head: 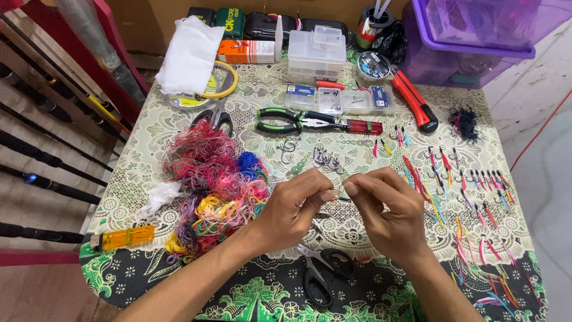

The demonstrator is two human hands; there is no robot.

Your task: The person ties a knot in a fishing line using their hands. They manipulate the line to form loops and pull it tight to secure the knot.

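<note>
Head view: both hands are brought together over the middle of the tabletop (149,137). The left hand (292,209) is curled nearly closed, a small dark hook (342,198) being pinched between thumb and forefinger. The right hand (390,214) is likewise closed, its fingertips (351,189) touching the same small piece. Black scissors (325,271) lie just near the hands. A tangle of coloured thread (217,179) is seen to the left, and rows of finished dressed hooks (471,203) to the right.
</note>
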